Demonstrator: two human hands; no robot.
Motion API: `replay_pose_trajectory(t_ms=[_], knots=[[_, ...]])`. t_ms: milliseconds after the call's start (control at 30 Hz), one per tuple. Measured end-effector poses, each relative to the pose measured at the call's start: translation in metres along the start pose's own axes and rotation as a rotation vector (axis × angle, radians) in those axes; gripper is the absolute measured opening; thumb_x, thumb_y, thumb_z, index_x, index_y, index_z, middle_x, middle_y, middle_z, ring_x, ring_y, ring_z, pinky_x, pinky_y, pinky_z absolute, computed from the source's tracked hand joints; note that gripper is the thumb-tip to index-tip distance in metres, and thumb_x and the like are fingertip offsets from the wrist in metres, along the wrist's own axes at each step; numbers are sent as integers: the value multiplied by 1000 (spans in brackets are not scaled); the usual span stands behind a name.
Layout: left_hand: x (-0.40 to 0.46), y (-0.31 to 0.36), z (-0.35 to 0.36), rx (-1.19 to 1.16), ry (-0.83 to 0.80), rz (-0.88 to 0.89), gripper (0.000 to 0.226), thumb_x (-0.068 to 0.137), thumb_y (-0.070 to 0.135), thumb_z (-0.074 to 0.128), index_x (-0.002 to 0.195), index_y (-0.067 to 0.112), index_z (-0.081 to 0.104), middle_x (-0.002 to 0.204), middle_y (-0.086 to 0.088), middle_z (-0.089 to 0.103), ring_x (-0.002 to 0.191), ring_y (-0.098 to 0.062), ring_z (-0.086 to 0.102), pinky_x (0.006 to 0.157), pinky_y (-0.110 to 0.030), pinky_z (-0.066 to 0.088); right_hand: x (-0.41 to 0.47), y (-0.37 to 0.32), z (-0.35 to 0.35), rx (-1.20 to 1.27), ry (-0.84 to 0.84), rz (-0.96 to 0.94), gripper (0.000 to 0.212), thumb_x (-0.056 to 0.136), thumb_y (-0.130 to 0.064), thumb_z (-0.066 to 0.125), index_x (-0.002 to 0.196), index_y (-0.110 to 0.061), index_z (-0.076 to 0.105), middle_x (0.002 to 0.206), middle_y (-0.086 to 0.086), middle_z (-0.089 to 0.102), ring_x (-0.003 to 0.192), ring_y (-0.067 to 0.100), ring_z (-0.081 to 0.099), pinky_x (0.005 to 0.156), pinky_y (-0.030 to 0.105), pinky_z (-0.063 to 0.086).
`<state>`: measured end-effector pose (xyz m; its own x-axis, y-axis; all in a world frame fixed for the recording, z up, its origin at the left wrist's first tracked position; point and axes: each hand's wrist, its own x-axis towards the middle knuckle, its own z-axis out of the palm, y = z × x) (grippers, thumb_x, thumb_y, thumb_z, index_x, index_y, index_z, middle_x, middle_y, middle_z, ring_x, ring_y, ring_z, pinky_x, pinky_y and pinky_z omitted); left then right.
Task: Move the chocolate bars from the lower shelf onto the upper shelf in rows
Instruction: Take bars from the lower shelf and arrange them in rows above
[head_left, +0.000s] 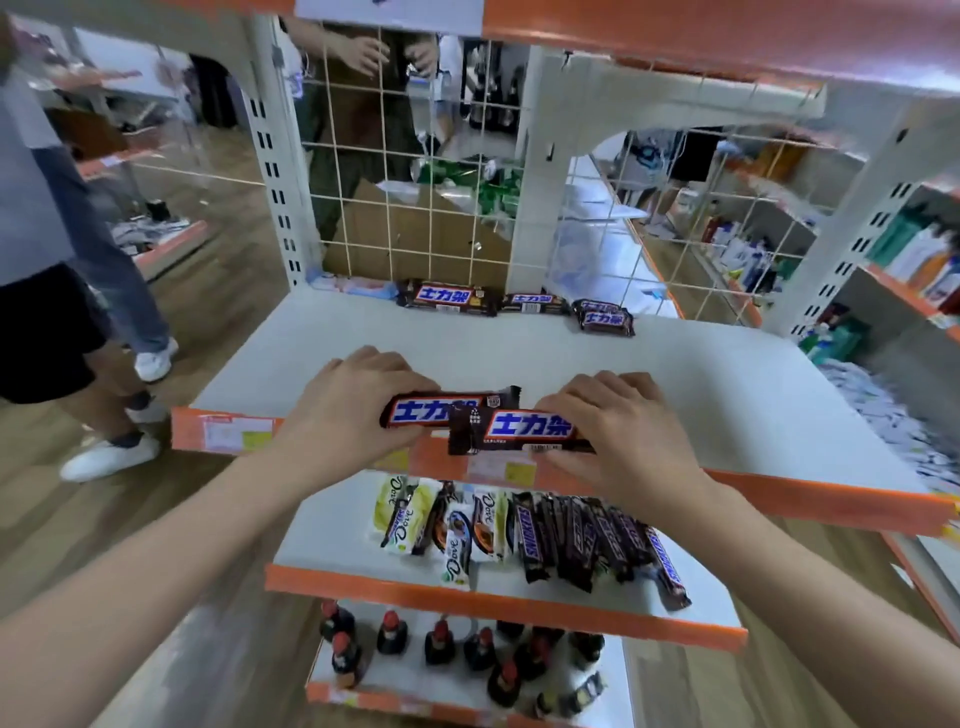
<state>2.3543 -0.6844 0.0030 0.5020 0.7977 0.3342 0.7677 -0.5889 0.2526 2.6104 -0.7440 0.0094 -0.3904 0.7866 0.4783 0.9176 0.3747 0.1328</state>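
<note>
My left hand (347, 415) grips one brown chocolate bar (441, 410) by its left end, over the front edge of the upper shelf (701, 384). My right hand (618, 431) grips a second bar (519, 428) that overlaps the first one's right end. At the back of the upper shelf lies a row of bars against the wire grid: one (447, 299), another (532, 303), and a small stack (605, 317). The lower shelf (332, 540) holds several dark Snickers bars (587, 535) and several Dove bars (441, 525).
Beneath the chocolate, the bottom shelf carries several dark bottles with red caps (441, 642). A person in white shoes (111, 457) stands on the left floor. Another person (363, 104) stands behind the wire grid. More stocked shelving (914, 260) is on the right.
</note>
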Motion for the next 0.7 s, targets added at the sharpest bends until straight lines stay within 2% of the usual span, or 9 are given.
replay_pose_trajectory(t_ms=[200, 333, 533, 700], knots=[[47, -41, -4, 24, 3, 11, 37, 77, 37, 71, 113, 31, 65, 98, 7, 65, 89, -15, 51, 73, -35, 46, 46, 14, 24, -30, 14, 9, 42, 64, -46, 81, 94, -19, 71, 85, -1, 68, 78, 24, 65, 76, 38, 48], [75, -61, 2, 10, -32, -7, 33, 78, 36, 71, 110, 31, 67, 97, 4, 65, 93, -18, 54, 76, -39, 48, 66, 21, 41, -51, 17, 32, 42, 63, -47, 81, 92, -18, 71, 83, -2, 68, 78, 23, 65, 76, 38, 49], [109, -88, 24, 39, -64, -34, 30, 78, 37, 71, 107, 31, 67, 96, 3, 65, 87, -15, 54, 68, -30, 47, 85, 31, 66, -24, -82, 99, 42, 68, -48, 77, 99, -20, 69, 89, -3, 67, 85, 22, 62, 78, 38, 44], [128, -101, 42, 42, -50, -45, 36, 78, 38, 70, 113, 28, 65, 104, -1, 65, 95, -18, 54, 68, -26, 42, 102, 38, 78, 23, -159, 157, 41, 74, -51, 70, 105, -24, 66, 96, -6, 65, 94, 18, 57, 83, 35, 37]])
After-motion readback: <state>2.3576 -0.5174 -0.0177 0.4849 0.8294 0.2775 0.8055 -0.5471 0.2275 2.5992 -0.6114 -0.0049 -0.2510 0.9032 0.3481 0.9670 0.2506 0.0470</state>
